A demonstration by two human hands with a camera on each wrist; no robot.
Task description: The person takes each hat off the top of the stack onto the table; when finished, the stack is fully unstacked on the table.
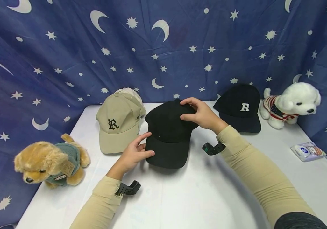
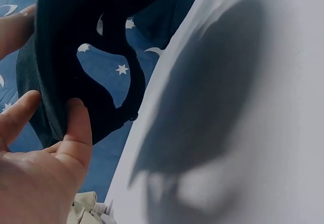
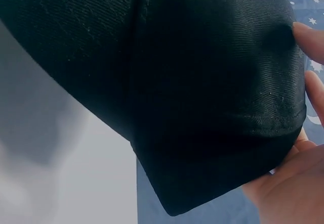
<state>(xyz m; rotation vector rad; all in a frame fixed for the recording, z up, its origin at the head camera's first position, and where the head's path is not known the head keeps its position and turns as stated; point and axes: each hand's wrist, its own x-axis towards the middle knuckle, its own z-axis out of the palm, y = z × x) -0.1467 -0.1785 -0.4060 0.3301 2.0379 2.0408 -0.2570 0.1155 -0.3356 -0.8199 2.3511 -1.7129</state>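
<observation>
A plain black baseball cap (image 1: 169,127) is held up over the middle of the white table, brim toward me. My left hand (image 1: 133,156) pinches the left edge of its brim; in the left wrist view the thumb (image 2: 79,125) lies on the underside. That view also shows the back strap (image 2: 135,80) and the opening above it. With thumb and fingers spread over the right of the crown, my right hand (image 1: 202,116) grips the cap. In the right wrist view, dark fabric (image 3: 212,82) fills most of the picture, with fingers at its right edge.
Beige caps (image 1: 117,117), stacked, sit at back left, with a tan plush dog (image 1: 48,160) nearer. At back right are a dark cap with a white R (image 1: 238,108) and a white plush dog (image 1: 298,101). A small tissue pack (image 1: 308,151) lies near the table's right edge.
</observation>
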